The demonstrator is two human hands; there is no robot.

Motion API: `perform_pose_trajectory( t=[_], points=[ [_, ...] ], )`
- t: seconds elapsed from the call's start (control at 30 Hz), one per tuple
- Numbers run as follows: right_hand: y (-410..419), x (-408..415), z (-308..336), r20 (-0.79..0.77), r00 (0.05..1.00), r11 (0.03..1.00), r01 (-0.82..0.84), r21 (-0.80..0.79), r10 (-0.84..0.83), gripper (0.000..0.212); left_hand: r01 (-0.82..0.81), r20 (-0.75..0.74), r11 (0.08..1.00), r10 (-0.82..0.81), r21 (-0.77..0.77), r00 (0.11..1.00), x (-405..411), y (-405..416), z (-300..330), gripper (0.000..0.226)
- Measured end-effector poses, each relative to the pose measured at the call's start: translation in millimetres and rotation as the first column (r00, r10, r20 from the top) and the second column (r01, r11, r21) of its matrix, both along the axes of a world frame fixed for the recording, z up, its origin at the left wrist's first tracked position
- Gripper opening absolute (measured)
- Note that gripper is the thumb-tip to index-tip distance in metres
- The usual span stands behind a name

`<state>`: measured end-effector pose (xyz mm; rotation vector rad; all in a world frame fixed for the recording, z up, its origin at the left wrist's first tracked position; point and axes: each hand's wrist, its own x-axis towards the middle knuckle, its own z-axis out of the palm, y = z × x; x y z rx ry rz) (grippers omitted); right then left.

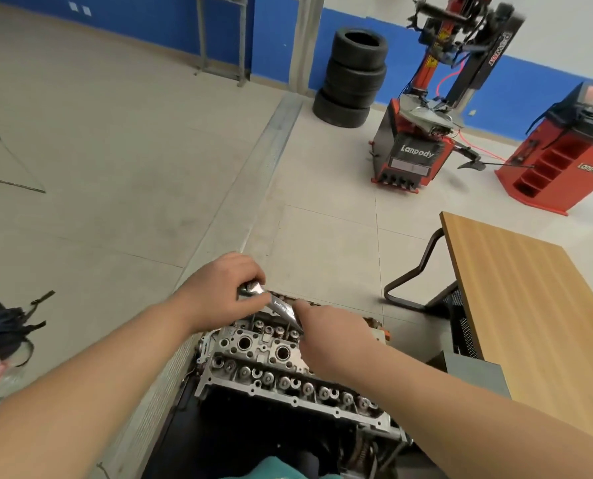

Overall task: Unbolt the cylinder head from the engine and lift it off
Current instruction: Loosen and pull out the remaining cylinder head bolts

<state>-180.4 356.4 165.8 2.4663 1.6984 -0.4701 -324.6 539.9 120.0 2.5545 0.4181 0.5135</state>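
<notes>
Cylinder head of grey cast metal (281,371), long and full of round holes, valve springs and bolts, sits on top of the dark engine block (253,440), low in the middle of the view. The engine stands on the pale tiled floor (115,150), beside a grey metal rail (271,140) set in that floor.

Behind it, near the blue and white wall, there is a red and black tyre changing machine (416,146) and a red wheel balancer cabinet (561,157), with a stack of black tyres (352,77) near the machine. A wooden surface with a black tube frame (523,305) is near the right side of the engine. A dark bag with straps (1,330) lies on the floor at the left edge.

The left hand (219,292) is over the far end of the cylinder head; its fingers are curled around the head of a shiny silver ratchet wrench (274,304). The right hand (333,337) is just beside it, over the middle of the cylinder head, and its fingers close on the handle end of the same wrench, which is blurred.
</notes>
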Motion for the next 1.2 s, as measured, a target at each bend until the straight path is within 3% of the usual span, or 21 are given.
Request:
perform_pose_trajectory(
  t=[0.07,0.13,0.3,0.53,0.67,0.77,0.87,0.93,1.0,1.13,1.2],
  points=[
    [-2.0,-5.4,-5.3,0.011,1.000,0.999,0.001,0.038,-0.002,0.027,0.137,-0.152,0.976,-0.111,0.172,0.982,-2.5,10.7,6.7,0.042],
    [-1.7,-10.6,-10.9,0.009,1.000,0.997,-0.002,0.078,0.001,0.022,0.223,-0.216,0.932,-0.164,0.286,0.963,-1.9,14.2,13.1,0.049],
    [4.6,0.0,-12.2,0.002,0.999,0.994,-0.046,0.097,0.046,0.016,0.227,-0.083,0.834,-0.215,0.502,0.973,2.1,9.3,8.0,0.053],
    [17.7,18.5,-6.5,-0.026,0.992,0.990,-0.125,0.060,0.127,0.013,0.096,-0.010,0.887,-0.103,0.451,0.995,2.8,1.3,5.9,0.058],
    [29.6,51.1,2.2,0.107,0.962,0.966,-0.258,0.036,0.253,0.008,-0.136,-0.061,0.918,0.171,0.372,0.983,12.6,-18.1,2.4,0.061],
    [52.3,78.4,13.0,0.256,0.901,0.931,-0.365,0.018,0.349,0.016,-0.429,-0.113,0.866,0.468,0.257,0.876,29.2,-36.7,0.3,0.060],
    [83.8,83.2,17.3,0.406,0.810,0.883,-0.470,0.016,0.424,0.024,-0.575,-0.103,0.812,0.583,0.100,0.806,31.4,-45.8,1.7,0.041],
    [107.8,75.0,19.1,0.458,0.793,0.886,-0.463,0.022,0.403,0.025,-0.590,-0.085,0.807,0.589,0.025,0.803,22.0,-44.7,-1.9,0.027],
    [130.2,63.5,22.0,0.449,0.807,0.895,-0.444,0.035,0.383,0.026,-0.617,-0.066,0.773,0.614,-0.148,0.786,7.6,-40.6,-9.9,0.045],
    [147.1,30.5,26.4,0.222,0.840,0.849,-0.522,0.083,0.495,0.037,-0.490,0.010,0.562,0.664,-0.666,0.748,-18.1,-28.3,-28.1,0.054],
    [138.3,12.9,23.9,0.186,0.813,0.816,-0.572,0.082,0.551,0.030,-0.417,-0.019,0.537,0.597,-0.733,0.802,-22.2,-22.8,-37.2,0.045]
  ],
)
